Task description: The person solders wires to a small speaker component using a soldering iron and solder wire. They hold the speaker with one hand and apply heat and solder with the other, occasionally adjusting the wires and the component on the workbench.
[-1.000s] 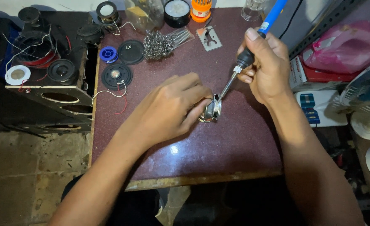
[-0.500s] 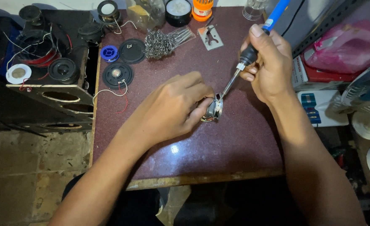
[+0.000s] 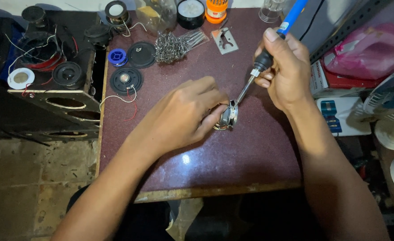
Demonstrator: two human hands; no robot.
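Small metal speaker [image 3: 229, 117], pinched on edge by left hand [image 3: 183, 116] on worktop [image 3: 232, 165], rim presented to soldering iron [image 3: 268, 53] gripped in right hand [image 3: 286, 71].

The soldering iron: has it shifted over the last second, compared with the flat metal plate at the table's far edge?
No. The soldering iron keeps its place right of the metal plate, its tip on the small speaker held by the left hand.

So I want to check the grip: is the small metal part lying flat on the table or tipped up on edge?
Tipped on edge: the left hand props the small round metal part upright, soldering iron tip touching it.
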